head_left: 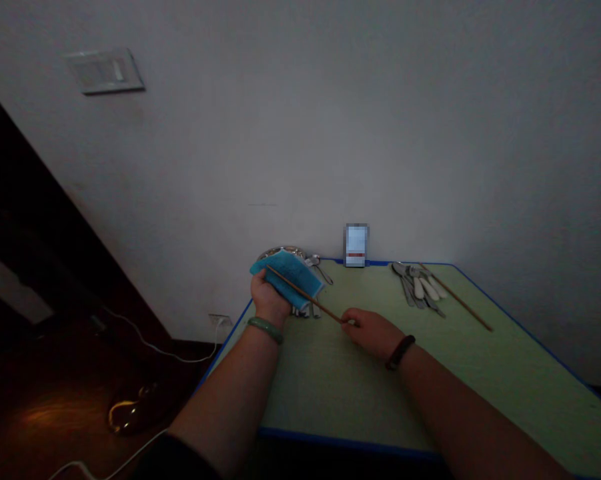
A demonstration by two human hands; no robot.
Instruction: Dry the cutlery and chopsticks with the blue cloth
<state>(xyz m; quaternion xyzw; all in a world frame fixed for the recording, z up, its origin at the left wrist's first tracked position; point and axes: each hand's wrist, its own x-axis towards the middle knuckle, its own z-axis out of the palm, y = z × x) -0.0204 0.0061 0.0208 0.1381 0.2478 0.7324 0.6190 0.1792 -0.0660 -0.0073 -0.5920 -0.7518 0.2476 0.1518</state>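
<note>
blue textured cloth [294, 272], thin straight brown chopstick [307, 295]

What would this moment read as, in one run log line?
left hand: holds blue cloth | right hand: grips chopstick end | chopstick: runs across cloth | second chopstick: on table, beside cutlery

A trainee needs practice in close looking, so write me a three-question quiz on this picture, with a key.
1. Multiple choice: what does the left hand hold?
A) a metal spoon
B) a sky-blue rectangular cloth
C) a pale-screened upright phone

2. True or false: the right hand grips a thin, brown wooden stick.

3. Fill in: from the wearer's view, another thin, brown wooden stick lies on the table to the ____ of the white-handled metal cutlery.

Key:
1. B
2. True
3. right
</note>
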